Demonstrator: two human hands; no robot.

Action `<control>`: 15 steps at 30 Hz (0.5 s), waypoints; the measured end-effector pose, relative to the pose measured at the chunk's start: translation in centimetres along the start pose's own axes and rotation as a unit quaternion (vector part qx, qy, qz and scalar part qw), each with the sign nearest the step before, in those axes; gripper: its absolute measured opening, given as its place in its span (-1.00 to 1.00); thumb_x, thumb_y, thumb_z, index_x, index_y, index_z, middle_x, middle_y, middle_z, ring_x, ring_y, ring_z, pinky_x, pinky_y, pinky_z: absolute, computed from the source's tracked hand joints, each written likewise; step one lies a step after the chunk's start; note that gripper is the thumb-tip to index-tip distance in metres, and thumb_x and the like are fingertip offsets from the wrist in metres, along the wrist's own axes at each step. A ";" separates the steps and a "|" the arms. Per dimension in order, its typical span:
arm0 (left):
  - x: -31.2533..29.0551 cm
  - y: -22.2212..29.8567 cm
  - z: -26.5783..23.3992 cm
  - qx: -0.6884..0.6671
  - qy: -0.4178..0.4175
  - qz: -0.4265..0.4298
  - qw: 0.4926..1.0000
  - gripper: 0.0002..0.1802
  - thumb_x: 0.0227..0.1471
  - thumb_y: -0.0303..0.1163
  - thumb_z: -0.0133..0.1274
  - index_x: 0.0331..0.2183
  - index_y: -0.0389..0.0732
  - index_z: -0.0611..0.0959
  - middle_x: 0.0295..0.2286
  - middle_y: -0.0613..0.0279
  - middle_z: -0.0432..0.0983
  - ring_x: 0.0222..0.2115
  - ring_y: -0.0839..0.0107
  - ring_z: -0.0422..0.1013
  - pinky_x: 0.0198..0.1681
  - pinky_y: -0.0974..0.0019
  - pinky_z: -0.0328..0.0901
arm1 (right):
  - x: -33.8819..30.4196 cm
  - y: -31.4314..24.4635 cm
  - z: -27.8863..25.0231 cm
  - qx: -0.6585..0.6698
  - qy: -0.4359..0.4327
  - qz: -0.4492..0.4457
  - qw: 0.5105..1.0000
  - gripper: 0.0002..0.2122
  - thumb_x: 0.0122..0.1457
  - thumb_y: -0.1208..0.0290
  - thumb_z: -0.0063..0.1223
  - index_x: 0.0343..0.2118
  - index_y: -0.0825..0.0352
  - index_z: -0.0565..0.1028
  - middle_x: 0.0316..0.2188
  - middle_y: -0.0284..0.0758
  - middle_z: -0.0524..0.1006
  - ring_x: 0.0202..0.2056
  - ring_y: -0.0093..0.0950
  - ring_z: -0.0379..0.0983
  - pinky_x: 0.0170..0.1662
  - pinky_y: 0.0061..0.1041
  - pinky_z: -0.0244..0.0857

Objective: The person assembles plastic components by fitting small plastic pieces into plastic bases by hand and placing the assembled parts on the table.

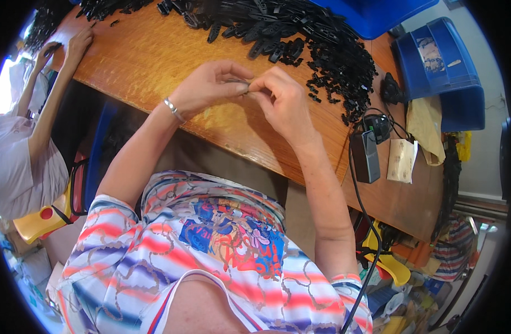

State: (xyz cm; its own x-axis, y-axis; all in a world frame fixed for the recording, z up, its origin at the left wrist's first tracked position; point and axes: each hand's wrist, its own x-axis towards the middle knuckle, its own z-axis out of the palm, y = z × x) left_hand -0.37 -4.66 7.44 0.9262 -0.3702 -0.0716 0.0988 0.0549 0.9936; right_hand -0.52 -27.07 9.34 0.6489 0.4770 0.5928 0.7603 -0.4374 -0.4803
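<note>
While left hand [211, 82] and right hand [283, 99] pinch a small dark part [246, 85] between them, over the surface [138, 61] inside its near edge, I can't read its long axis, mostly covered.

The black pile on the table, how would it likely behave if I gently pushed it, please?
The pile would probably spread rather than slide as one, since its pieces look loose. They are likely light, being small and slim. Rolling seems unlikely, as many look long and flattish.

Looks like a workshop; black parts [283, 25] heaped on a wooden table [136, 61]; a co-worker [30, 164] alongside.
</note>
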 end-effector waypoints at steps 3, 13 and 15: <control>-1.6 0.7 0.3 0.056 0.013 0.034 0.998 -0.68 0.24 -0.48 0.20 0.02 -0.34 0.67 -0.16 0.25 0.64 -0.16 0.55 0.54 -0.05 0.39 0.45 | 0.1 -0.9 0.9 0.066 -0.027 0.214 0.974 -0.79 0.04 0.46 0.47 -0.30 0.33 0.62 -0.37 -0.25 0.62 -0.34 -0.29 0.62 -0.30 -0.34 0.46; -10.8 7.3 -10.0 0.387 -0.090 -0.055 0.916 -0.60 0.05 -0.34 0.35 -0.09 -0.34 0.71 -0.12 0.18 0.67 -0.04 0.38 0.56 0.08 0.27 0.41 | 0.1 -1.1 3.3 0.288 -0.155 0.314 0.891 -0.73 0.10 0.35 0.45 -0.22 0.39 0.65 -0.31 -0.12 0.68 -0.26 -0.26 0.65 -0.16 -0.30 0.50; -10.9 8.3 -10.0 0.447 -0.029 0.052 0.892 -0.73 0.10 -0.37 0.29 -0.17 -0.31 0.74 -0.21 0.13 0.71 -0.13 0.29 0.60 0.01 0.21 0.45 | 0.3 2.9 0.7 0.145 -0.037 0.296 0.943 -0.79 0.17 0.35 0.39 -0.23 0.38 0.68 -0.29 -0.15 0.69 -0.28 -0.29 0.67 -0.18 -0.32 0.52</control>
State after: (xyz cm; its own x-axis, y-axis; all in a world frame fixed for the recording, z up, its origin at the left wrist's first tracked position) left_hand -5.98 9.11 15.58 0.8904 -0.4552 0.0028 -0.3401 -0.6611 0.6688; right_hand 1.85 -27.66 7.65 0.9545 0.2716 0.1228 0.2330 -0.4228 -0.8757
